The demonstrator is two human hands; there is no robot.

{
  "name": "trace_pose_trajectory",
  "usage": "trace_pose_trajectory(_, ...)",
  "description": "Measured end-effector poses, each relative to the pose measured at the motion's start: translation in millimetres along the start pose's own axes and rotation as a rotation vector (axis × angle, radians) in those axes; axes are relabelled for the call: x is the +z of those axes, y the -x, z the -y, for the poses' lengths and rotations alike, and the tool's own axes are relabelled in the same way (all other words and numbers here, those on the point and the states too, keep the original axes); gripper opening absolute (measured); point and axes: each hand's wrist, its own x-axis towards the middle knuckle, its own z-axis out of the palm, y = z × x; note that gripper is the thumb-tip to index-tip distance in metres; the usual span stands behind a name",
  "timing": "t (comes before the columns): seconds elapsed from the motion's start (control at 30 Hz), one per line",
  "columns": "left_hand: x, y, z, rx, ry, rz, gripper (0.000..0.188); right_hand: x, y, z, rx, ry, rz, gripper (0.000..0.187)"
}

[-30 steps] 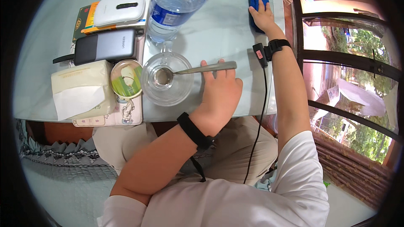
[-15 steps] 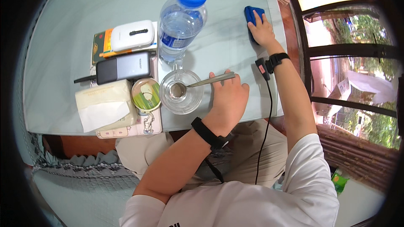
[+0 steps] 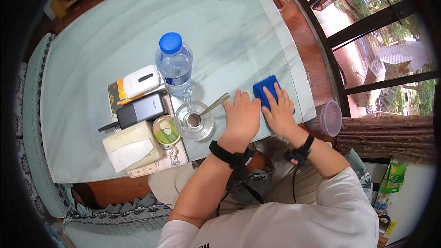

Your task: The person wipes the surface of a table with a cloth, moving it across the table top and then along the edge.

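Observation:
A folded blue cloth (image 3: 265, 85) lies on the tabletop near its right front part. My right hand (image 3: 279, 112) holds it down against the surface, fingers laid over its top and thumb by its near left edge. My left hand (image 3: 242, 115) rests on the table between the cloth and a glass mug (image 3: 202, 131), fingers stretched forward and holding nothing. A metal spoon (image 3: 216, 104) leans in the mug, its handle end close to my left fingertips; I cannot tell whether they touch. Something brownish sits at the mug's bottom.
Behind the mug stands a water bottle (image 3: 174, 64) with a blue cap. Left of it are a white rounded device (image 3: 138, 82), a grey-black device (image 3: 140, 111), a tissue pack (image 3: 131, 144) and a round green-patterned tub (image 3: 166, 130). A plastic bin (image 3: 330, 118) stands past the table's right edge.
My right hand has drawn the blue cloth from the far right of the table toward me, closer to my left hand. The view has shifted; my left hand remains beside the mug.

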Motion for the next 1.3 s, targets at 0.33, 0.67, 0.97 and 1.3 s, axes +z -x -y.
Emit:
trace_pose_trajectory(0.33,-5,1,-2,0.014,-0.055,0.071,0.02,-8,40,24,0.052,0.006,0.025,0.057)
trace_pose_trajectory(0.67,5,3,-1,0.019,-0.081,-0.029,0.031,11,-46,5,-0.028,-0.029,0.021,0.059)
trace_pose_trajectory(0.97,1,4,-2,0.042,-0.099,0.03,0.035,17,-164,-16,0.078,0.023,0.287,0.064)
trace_pose_trajectory(1.3,4,6,-1,0.041,-0.071,-0.01,0.023,32,-252,-23,0.189,0.017,0.297,0.065)
